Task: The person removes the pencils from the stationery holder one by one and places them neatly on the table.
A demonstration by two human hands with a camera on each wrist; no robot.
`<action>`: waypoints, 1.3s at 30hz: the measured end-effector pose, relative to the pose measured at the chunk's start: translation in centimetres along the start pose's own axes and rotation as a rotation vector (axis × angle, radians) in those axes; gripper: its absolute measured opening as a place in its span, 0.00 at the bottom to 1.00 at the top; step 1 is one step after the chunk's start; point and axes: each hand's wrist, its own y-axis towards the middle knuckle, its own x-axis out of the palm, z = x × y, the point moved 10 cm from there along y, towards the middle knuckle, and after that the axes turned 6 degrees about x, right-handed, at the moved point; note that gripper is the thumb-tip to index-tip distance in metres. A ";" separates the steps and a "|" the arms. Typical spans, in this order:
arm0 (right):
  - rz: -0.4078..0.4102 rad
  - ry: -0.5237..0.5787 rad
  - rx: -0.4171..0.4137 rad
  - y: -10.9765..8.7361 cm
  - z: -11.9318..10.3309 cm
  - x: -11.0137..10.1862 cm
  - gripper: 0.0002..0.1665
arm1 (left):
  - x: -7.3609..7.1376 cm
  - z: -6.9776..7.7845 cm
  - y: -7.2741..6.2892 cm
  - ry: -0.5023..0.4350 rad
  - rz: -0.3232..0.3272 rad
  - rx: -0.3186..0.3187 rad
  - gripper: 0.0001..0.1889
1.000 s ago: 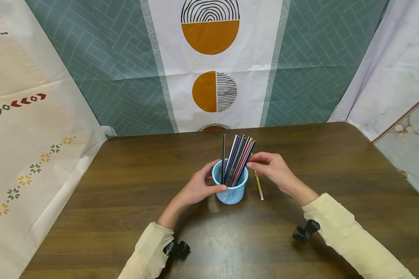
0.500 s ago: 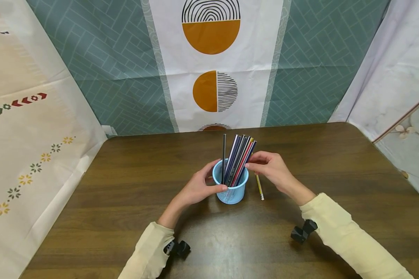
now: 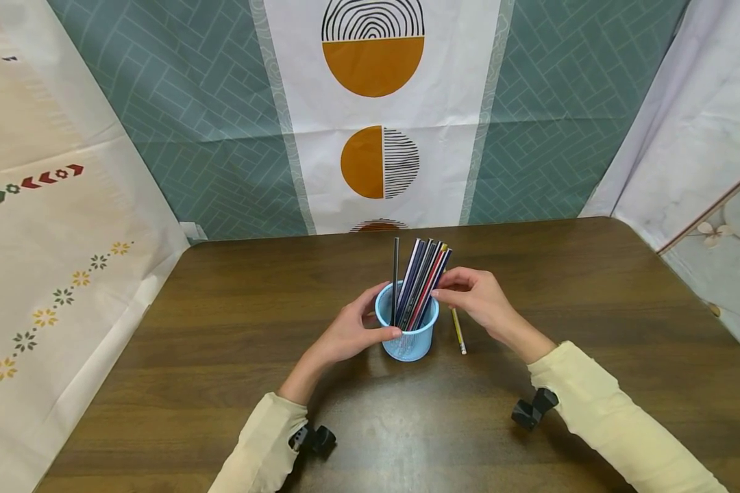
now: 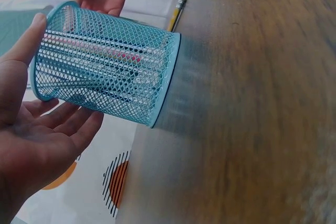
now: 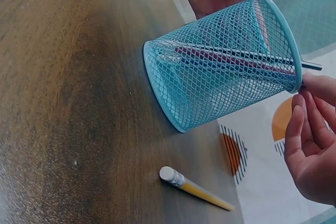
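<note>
A light blue round wire-mesh cup (image 3: 407,347) stands at the centre of the head view on a dark brown wooden bench (image 3: 234,342), with a slanting bundle of dark, red and white striped pencils (image 3: 421,284) inside and one slim black pencil (image 3: 396,270) upright at its left. The left hand (image 3: 358,330) grips the cup, thumb on the near rim and fingers round the far side. The right hand (image 3: 481,305) is at the right of the rim, thumb beside the leaning bundle; whether it pinches a pencil or the rim cannot be told. The step in hand looks like settling the bundle in the steadied cup. The next move probably calls for a firm left hold and light right fingertips, minding the yellow pencil with a white eraser (image 3: 459,334) lying just right of the cup, partly beneath the right hand. The bench's back edge crosses mid-frame beyond the cup, backed by a teal and white cloth (image 3: 222,150); wider room spreads toward the left and lower middle of the frame.
</note>
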 end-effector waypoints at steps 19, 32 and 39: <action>0.078 -0.005 -0.079 -0.2 -0.8 -0.3 0.12 | 0.0 0.2 0.2 0.010 0.003 0.014 0.41; 0.094 0.004 -0.126 -0.6 -1.8 -0.6 0.11 | 0.0 0.2 0.2 0.014 0.004 -0.034 0.42; 0.131 -0.004 -0.136 -0.8 -2.2 -1.2 0.10 | 0.1 3.1 -0.3 0.007 -0.006 -0.035 0.39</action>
